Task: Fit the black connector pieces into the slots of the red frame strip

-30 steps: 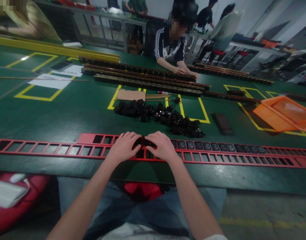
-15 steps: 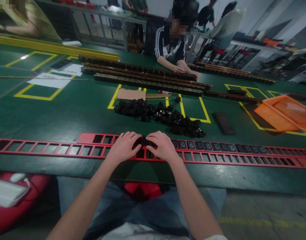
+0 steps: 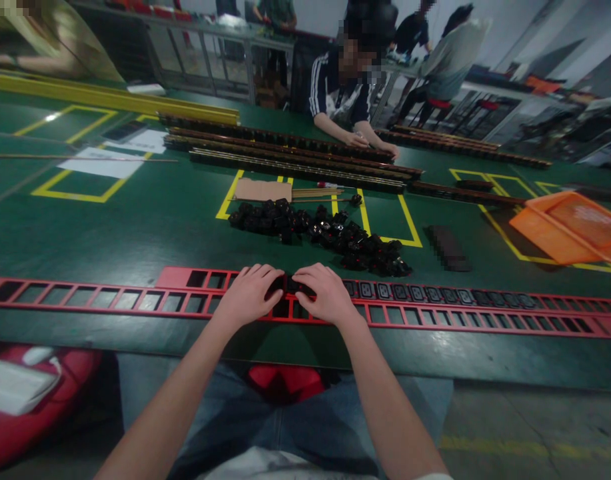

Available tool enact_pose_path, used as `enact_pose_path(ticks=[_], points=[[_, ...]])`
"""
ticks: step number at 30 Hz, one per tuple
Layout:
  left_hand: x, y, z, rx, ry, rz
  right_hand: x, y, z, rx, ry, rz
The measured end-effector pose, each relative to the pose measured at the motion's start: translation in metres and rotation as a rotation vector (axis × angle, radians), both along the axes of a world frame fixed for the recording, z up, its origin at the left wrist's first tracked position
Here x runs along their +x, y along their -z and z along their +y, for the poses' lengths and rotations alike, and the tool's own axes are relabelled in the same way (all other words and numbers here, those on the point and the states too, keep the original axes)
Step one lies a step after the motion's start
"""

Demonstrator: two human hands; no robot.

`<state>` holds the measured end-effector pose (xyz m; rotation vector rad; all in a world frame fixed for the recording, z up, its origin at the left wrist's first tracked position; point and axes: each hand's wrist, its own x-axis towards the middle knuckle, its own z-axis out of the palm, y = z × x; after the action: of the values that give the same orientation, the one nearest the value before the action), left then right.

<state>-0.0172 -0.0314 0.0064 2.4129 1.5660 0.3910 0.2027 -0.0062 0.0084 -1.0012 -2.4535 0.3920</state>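
Note:
Two long red slotted strips [image 3: 180,301] lie side by side along the front of the green table. Over the back strip, my left hand [image 3: 251,291] and my right hand [image 3: 324,291] face each other with curled fingers. Both close on a small black socket module [image 3: 288,283] in the back strip, mostly covered by the fingers. To the right of my right hand, a row of black socket modules [image 3: 416,293] fills slots of that strip. Slots of the front strip show open on either side of my hands. A pile of loose black modules [image 3: 330,230] lies just beyond.
Behind the pile are a cardboard piece [image 3: 262,190], thin rods and long dark rails [image 3: 295,163]. An orange basket [image 3: 570,227] stands at right, near a dark block [image 3: 448,247]. Papers [image 3: 102,161] lie at left. Across the table a co-worker [image 3: 342,100] handles the rails.
My hands keep the same place and grip on the strip. The whole view shifts very slightly; the co-worker's hands opposite barely move.

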Motion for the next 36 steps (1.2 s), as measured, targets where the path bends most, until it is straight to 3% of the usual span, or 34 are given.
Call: enact_pose_path(ticks=[36], points=[[-0.0001, 0.0003, -0.0008, 0.014, 0.001, -0.003, -0.0012, 0.0042, 0.0019, -0.006, 0.029, -0.003]])
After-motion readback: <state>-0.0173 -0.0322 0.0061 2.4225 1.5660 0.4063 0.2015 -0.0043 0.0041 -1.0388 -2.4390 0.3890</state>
